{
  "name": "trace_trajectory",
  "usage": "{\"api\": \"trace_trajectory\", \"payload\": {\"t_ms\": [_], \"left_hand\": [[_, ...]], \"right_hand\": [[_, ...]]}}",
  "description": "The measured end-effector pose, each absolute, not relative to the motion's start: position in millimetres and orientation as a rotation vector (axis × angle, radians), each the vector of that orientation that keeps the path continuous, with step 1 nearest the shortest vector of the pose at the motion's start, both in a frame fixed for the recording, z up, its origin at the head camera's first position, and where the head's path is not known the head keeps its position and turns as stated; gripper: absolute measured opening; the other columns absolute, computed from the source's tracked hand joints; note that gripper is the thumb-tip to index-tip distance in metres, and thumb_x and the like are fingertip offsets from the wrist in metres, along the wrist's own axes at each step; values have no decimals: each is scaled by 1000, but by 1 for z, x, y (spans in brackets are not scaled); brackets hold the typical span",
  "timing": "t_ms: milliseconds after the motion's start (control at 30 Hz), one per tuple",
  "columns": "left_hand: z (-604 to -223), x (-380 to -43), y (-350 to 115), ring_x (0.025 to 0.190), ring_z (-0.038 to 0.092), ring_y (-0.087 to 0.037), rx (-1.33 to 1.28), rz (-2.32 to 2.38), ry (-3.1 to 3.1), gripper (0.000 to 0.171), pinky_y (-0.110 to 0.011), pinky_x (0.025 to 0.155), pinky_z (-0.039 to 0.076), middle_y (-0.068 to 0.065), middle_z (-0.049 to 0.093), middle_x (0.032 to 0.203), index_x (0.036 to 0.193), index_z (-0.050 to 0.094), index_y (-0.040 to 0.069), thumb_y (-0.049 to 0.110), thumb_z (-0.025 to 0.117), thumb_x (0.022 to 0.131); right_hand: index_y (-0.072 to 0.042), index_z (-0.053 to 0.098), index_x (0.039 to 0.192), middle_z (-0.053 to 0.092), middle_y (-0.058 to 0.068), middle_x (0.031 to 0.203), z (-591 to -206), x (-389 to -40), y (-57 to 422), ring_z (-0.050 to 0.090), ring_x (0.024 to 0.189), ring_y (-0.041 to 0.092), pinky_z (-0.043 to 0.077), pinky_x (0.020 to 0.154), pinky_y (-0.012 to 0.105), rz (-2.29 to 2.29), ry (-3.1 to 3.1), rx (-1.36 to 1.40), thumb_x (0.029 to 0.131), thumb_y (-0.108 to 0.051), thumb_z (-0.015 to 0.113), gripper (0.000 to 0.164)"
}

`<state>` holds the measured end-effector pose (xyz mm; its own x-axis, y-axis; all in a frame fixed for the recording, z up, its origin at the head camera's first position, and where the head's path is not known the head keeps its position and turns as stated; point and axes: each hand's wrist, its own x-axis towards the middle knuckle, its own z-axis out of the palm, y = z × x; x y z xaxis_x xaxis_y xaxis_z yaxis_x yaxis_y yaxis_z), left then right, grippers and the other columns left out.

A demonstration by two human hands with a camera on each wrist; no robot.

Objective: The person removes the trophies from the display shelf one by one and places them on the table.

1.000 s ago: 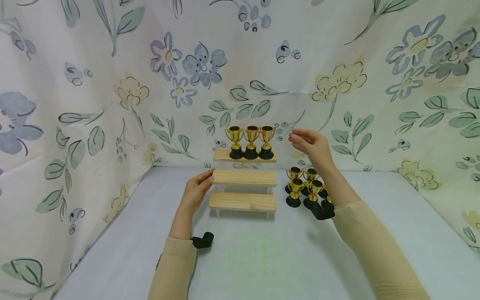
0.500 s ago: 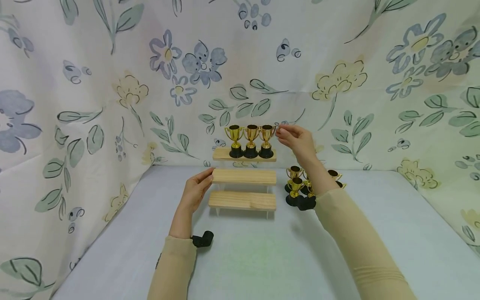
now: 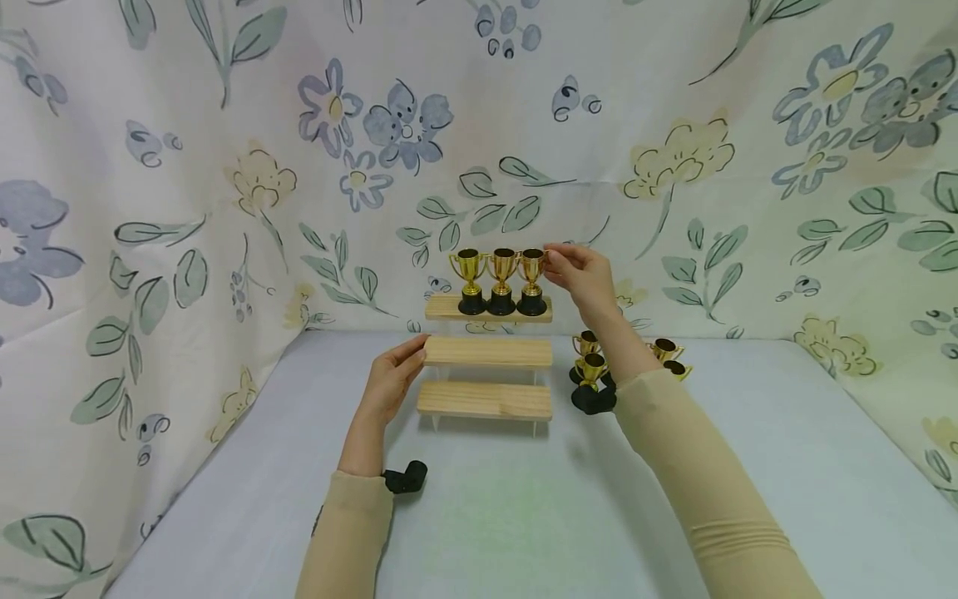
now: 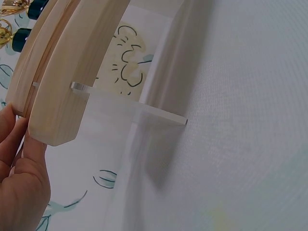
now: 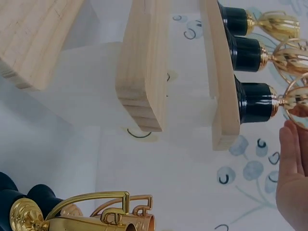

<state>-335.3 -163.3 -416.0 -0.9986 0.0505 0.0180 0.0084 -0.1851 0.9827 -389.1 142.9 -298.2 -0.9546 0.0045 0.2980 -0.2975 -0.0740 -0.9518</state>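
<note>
In the head view, my left hand (image 3: 391, 383) grips the left end of the middle shelf (image 3: 486, 352) of a three-tier wooden display stand. The left wrist view shows those fingers (image 4: 34, 151) at the board's end. On the top shelf (image 3: 441, 308), three small gold trophies with black bases stand upright in a row. At the rightmost trophy (image 3: 532, 283), my right hand (image 3: 587, 283) pinches the outer handle with thumb and fingertips. That contact sits at the edge of the right wrist view, where part of the hand (image 5: 293, 187) is cut off.
More gold trophies (image 3: 590, 370) stand on the table to the right of the stand, partly hidden behind my right forearm. The lowest shelf (image 3: 482, 401) is nearest me. A flowered curtain (image 3: 479, 125) hangs close behind the stand. White cloth (image 3: 262, 499) covers the table.
My right hand has moved left from beside the top shelf to the rightmost trophy's handle. That trophy's cup has shifted very slightly left. My left hand has stayed at the middle shelf.
</note>
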Motion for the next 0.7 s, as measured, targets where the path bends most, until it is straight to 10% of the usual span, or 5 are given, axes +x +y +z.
{"api": "trace_trajectory", "payload": {"t_ms": [700], "left_hand": [[-416,-335,-164,107,61,8,62,2388,2007,46,-11,106,47,-16,43,155,147,44,0,5,52,102]], "right_hand": [[-3,68,109,71,-10,86,-306,-384,143,70,80,2,62,77,19,2159,-1842,259,95,-14,64,19]]}}
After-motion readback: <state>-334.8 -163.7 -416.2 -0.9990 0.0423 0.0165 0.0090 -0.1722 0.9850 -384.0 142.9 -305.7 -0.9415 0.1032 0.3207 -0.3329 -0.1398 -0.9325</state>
